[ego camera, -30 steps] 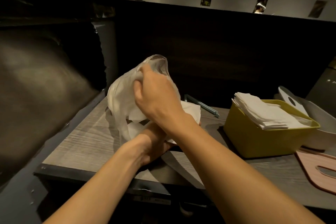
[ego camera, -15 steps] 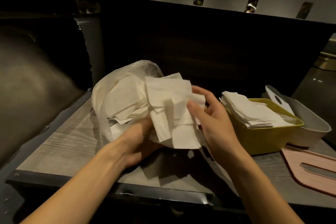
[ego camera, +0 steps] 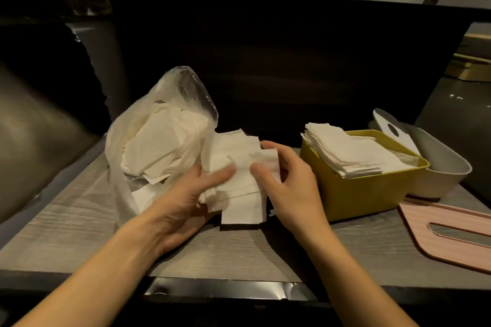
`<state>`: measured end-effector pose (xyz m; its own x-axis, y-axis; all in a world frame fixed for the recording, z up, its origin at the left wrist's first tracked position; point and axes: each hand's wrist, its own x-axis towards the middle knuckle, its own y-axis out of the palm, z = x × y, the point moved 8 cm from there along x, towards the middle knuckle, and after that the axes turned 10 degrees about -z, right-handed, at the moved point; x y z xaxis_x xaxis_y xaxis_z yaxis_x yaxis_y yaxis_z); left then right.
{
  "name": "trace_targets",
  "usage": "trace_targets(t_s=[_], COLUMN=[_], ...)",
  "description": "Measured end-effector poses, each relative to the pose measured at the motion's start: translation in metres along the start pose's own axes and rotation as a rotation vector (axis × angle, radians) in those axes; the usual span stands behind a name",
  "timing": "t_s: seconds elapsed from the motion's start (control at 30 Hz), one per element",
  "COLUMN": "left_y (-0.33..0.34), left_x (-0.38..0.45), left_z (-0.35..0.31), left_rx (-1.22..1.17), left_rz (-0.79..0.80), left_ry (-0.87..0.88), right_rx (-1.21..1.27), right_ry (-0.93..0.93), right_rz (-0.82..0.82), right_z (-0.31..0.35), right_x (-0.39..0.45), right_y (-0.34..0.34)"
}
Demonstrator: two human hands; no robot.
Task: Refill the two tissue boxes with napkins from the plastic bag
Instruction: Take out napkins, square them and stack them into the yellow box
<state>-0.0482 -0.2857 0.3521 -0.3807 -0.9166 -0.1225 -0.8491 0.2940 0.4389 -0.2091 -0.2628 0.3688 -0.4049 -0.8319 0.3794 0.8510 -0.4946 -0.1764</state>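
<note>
Head view, looking down on a grey wood-grain table (ego camera: pixel 66 231) with a dark partition behind. At left on the table, a clear plastic bag (ego camera: pixel 159 141), bulging with white napkins, mouth turned toward the middle. At right, a yellow tissue box (ego camera: pixel 364 194), lid off, heaped above the rim with a slanted stack of napkins (ego camera: pixel 353 151). Just behind and to its right, touching it, a grey tissue box (ego camera: pixel 446 175) with a white lid (ego camera: pixel 396 130) leaning inside. Near the right edge, flat on the table, a pink lid (ego camera: pixel 451 231) with a long slot. Between bag and yellow box, just outside the bag's mouth, a loose bundle of napkins (ego camera: pixel 239 180), fanned and uneven, lowest sheets close to or on the table, cannot tell which. Left hand (ego camera: pixel 186 204) under and beside the bundle, palm up, thumb laid across the top sheets, gripping. Right hand (ego camera: pixel 289 186) at the bundle's right edge, fingers curled round the back, thumb pressing the front, pinching the sheets.
</note>
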Motion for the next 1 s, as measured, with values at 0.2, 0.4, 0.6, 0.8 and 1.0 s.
trace_targets(t_s=[0.2,0.4,0.6,0.8,1.0], left_y=[-0.007,0.001,-0.008,-0.004,0.001], left_x=[0.001,0.001,0.002,0.0,-0.002], left_z=[-0.003,-0.007,-0.003,-0.001,-0.001], left_rx=[0.039,-0.141,-0.155,-0.103,0.009], left_rz=[-0.15,-0.142,-0.191,-0.177,-0.102], left_ry=[0.069,0.004,-0.016,-0.025,0.021], right_rx=[-0.048,-0.063,0.079,0.276,-0.051], right_ry=[0.018,-0.162,-0.371,-0.313,-0.324], right_rz=[-0.042,-0.182,-0.33,-0.224,-0.115], right_z=[-0.001,0.018,0.044,0.045,0.037], right_x=[-0.003,-0.007,-0.015,-0.012,-0.011], right_y=[-0.007,-0.017,-0.025,-0.026,-0.004])
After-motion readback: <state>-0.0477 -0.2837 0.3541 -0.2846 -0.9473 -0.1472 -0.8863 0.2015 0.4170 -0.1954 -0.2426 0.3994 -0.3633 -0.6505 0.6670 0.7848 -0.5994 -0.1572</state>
